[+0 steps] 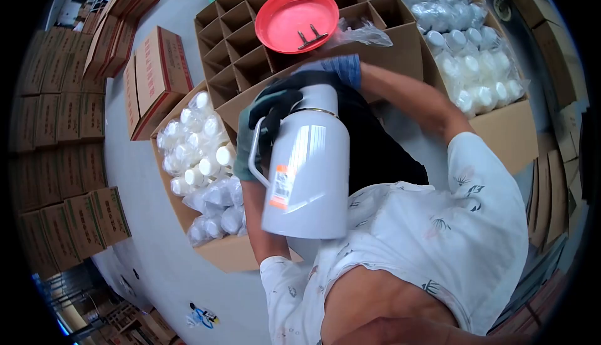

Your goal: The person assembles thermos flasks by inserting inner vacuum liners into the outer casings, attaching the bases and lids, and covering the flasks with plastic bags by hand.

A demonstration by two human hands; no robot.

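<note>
A glossy white thermos jug (310,169) with an orange-and-white label hangs tilted in front of my chest, its base toward me. My left hand (253,129), in a grey-green and black glove, is closed around the jug near its handle (253,154) and neck. Over the lid end lies my right hand (316,79), in a dark glove with a blue cuff, its fingers curled against the jug and partly blurred. Just beyond the hands, a red plastic basin (294,10) rests on a divided cardboard box (228,29), holding small dark metal pieces (311,37).
Open cartons of plastic-wrapped white-capped items stand on the left (194,144) and right (476,63). Clear plastic film (363,35) lies beside the basin. A closed carton (159,79) sits on the grey floor, with stacked boxes (62,113) along the left.
</note>
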